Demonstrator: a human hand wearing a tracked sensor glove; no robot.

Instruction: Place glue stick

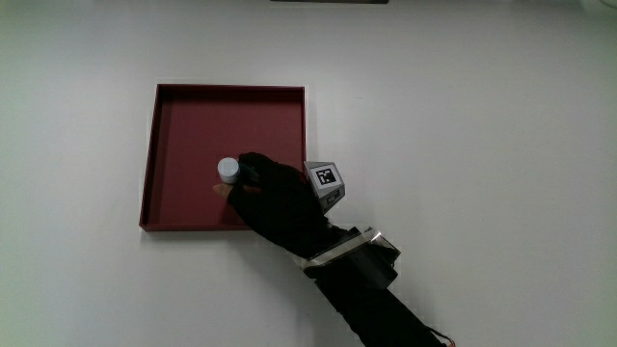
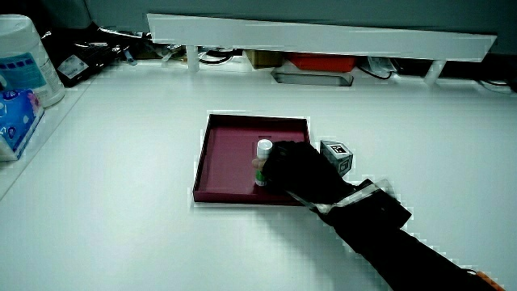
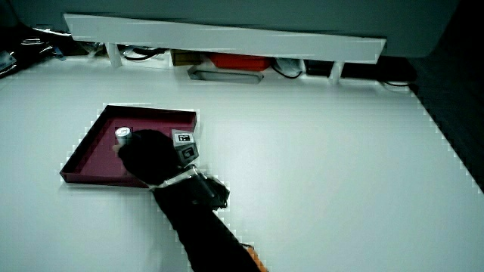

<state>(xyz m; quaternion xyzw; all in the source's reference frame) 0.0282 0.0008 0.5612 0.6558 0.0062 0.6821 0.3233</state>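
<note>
1. Main view: the hand [image 1: 278,200] reaches over the near part of the dark red tray [image 1: 188,104], its forearm crossing the tray's near edge. The glue stick [image 1: 228,171] shows only as a white round cap just at the fingertips [image 1: 249,172], inside the tray. The fingers look closed around it, though from above the grip itself is hidden. The patterned cube [image 1: 327,179] sits on the back of the hand, out past the tray's rim.

2. In a side view, the glue stick [image 2: 262,162] stands upright on the tray [image 2: 222,153] floor, white cap above a greenish body, with the hand [image 2: 297,171] wrapped against its side. This view shows what the overhead one cannot: the stick's height, and that its base appears to meet the tray.

3. In a side view, the hand [image 3: 147,156] covers most of the stick; only the cap [image 3: 122,134] peeks out beside the fingers.

4. Judgement: the placing step seems nearly done. The next move calls for loosening the fingers without tipping the tall, narrow stick, then lifting the hand away.
</note>
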